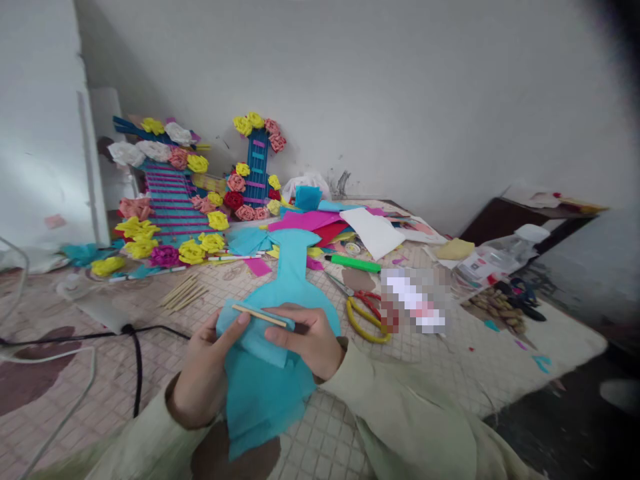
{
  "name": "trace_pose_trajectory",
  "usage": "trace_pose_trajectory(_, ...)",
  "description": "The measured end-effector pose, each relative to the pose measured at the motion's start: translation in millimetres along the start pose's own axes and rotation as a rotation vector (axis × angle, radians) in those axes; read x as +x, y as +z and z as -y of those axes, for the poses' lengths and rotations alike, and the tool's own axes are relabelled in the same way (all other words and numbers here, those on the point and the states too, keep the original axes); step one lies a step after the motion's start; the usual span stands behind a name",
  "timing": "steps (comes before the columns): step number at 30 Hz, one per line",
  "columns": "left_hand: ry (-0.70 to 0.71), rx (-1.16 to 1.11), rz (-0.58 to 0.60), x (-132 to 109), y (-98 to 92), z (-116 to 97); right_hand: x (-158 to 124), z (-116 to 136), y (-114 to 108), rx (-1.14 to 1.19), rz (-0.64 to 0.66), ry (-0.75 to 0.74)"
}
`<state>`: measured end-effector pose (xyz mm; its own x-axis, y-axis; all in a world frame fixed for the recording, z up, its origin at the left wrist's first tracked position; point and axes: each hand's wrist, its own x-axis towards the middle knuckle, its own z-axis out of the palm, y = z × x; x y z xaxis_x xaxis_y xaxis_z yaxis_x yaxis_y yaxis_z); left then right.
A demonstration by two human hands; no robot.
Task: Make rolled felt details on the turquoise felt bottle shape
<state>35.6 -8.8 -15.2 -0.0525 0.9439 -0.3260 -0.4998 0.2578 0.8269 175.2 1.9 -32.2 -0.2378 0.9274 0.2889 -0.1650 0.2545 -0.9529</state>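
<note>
Between both hands is a sheet of blue crepe paper (267, 407), its top part folded over and its lower part hanging loose. A thin wooden stick (260, 315) lies across the folded top edge. My left hand (203, 367) is closed on the paper, thumb pressing at the stick's left part. My right hand (313, 340) pinches the paper near the stick's right end, thumb in front and fingers partly hidden behind. Just beyond the hands lies a turquoise guitar-shaped cut-out (293, 267), partly covered by them and the paper.
Scissors (367, 313) and a green marker (355, 264) lie to the right. Several loose sticks (184, 293) are at left, near a power strip (95, 308) with cables. Flower-trimmed paper guitars (173, 200) lean at the back. A plastic bottle (500, 260) stands right.
</note>
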Motion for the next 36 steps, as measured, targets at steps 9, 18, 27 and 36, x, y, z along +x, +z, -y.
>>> trace_pose_trajectory(9,-0.005,0.001,0.022,-2.9,1.4,-1.9,-3.1,2.6,-0.9,-0.124,0.021,-0.145)
trace_pose_trajectory(18,0.011,-0.003,0.048,-2.1,-1.5,0.3,-4.6,0.8,-0.1,-0.291,0.004,-0.376)
trace_pose_trajectory(27,0.019,0.001,0.08,-3.3,-2.2,0.1,-6.6,1.0,0.3,-0.461,-0.019,-0.536)
trace_pose_trajectory(36,0.026,-0.01,0.087,-3.8,-1.0,-1.5,-4.6,3.4,-4.8,-0.357,0.121,-0.406)
